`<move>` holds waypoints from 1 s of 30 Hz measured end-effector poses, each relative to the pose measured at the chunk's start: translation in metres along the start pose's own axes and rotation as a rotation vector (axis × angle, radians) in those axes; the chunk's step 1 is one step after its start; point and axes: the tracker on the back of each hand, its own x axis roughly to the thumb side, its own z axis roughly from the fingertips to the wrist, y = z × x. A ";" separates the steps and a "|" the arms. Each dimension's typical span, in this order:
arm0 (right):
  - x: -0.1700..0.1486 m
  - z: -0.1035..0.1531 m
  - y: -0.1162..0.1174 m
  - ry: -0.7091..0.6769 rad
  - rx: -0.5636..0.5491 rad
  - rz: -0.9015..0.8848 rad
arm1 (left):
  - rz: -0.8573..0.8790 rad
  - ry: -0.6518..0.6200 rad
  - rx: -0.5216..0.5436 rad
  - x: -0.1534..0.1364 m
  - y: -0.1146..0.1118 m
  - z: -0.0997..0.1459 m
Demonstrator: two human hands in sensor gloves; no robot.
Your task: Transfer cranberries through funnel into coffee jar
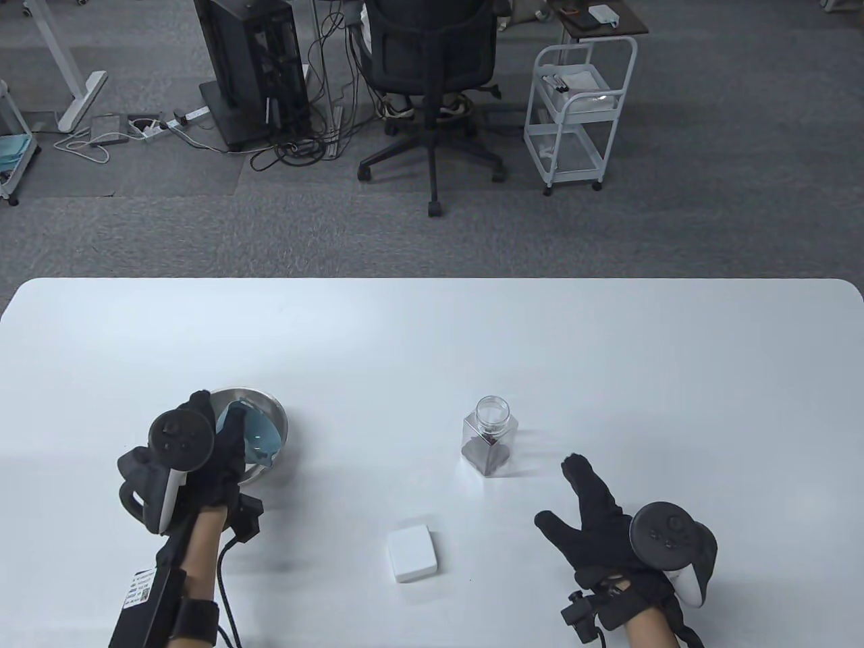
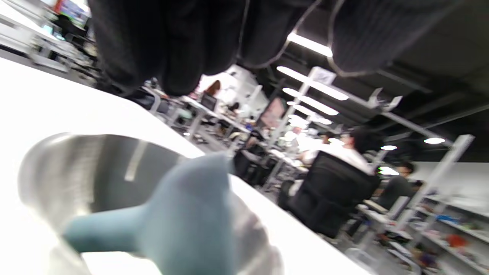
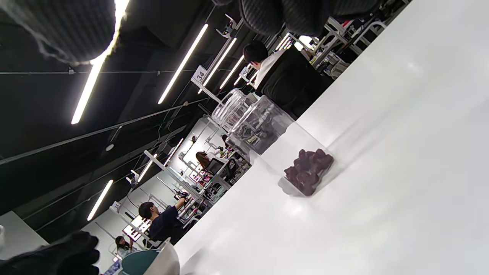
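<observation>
A clear square coffee jar (image 1: 491,435) stands open on the white table (image 1: 432,337), with dark cranberries (image 1: 484,453) in its bottom. It also shows in the right wrist view (image 3: 263,126), with the cranberries (image 3: 308,170) heaped inside. A blue funnel (image 1: 256,435) lies in a steel bowl (image 1: 273,412) at the left. My left hand (image 1: 219,422) is over the bowl's left side at the funnel's rim. In the left wrist view my fingers hang apart above the funnel (image 2: 183,221) and bowl (image 2: 76,168). My right hand (image 1: 557,491) lies spread on the table, right of the jar, holding nothing.
A small white box (image 1: 412,554) lies near the table's front edge between my hands. Beyond the far edge of the table stand an office chair (image 1: 432,74) and a white trolley (image 1: 580,115) on the floor.
</observation>
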 end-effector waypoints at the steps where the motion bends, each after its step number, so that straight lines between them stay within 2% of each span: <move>1: 0.002 -0.001 0.000 -0.001 -0.012 0.021 | 0.022 -0.042 -0.008 0.005 0.002 0.005; 7: 0.015 -0.010 0.001 -0.007 -0.041 0.144 | 0.105 -0.297 -0.104 0.035 -0.006 0.032; 11: 0.021 -0.023 0.005 0.013 -0.023 0.248 | 0.080 -0.460 -0.184 0.060 -0.024 0.058; 16: 0.027 -0.044 0.017 0.031 -0.013 0.290 | 0.032 -0.624 -0.256 0.086 -0.046 0.089; 22: 0.028 -0.072 0.039 0.073 0.005 0.319 | -0.022 -0.739 -0.349 0.104 -0.071 0.119; 30: 0.018 -0.102 0.067 0.168 -0.009 0.339 | -0.123 -0.826 -0.446 0.114 -0.100 0.141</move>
